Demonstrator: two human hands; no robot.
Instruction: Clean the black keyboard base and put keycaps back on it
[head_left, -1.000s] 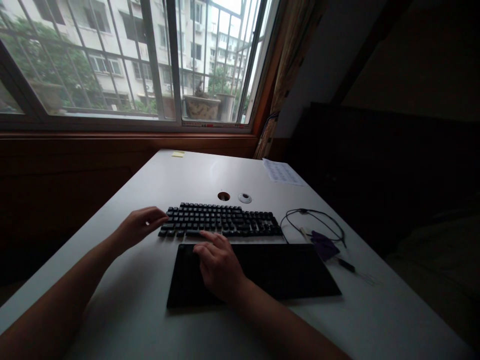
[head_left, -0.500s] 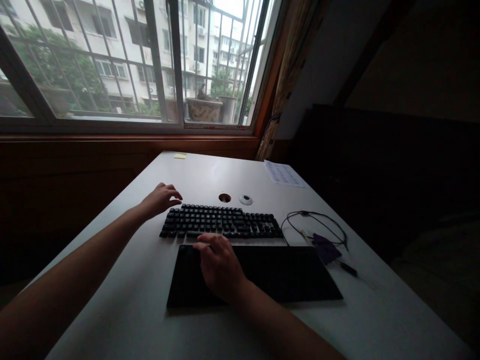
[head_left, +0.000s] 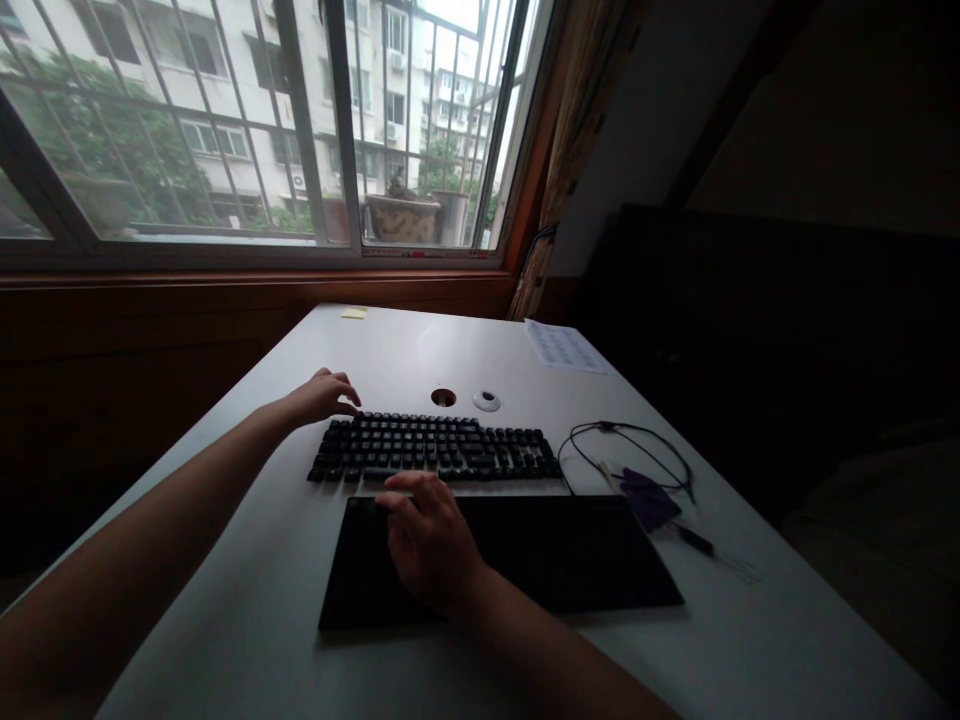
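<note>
A black keyboard lies across the middle of the white desk. In front of it sits a flat black pad. My left hand hovers at the keyboard's far left corner, fingers curled loosely and apart, holding nothing. My right hand rests palm-down on the left part of the black pad, with its fingertips at the keyboard's near edge. It grips nothing.
A black cable loop, a purple cloth and a dark pen-like tool lie right of the keyboard. A cable hole and its white cap sit behind it. A paper sheet and a yellow note lie farther back.
My left hand has moved from the keyboard's left side up to its far left corner. My right hand stays on the pad, fingers drawn slightly back.
</note>
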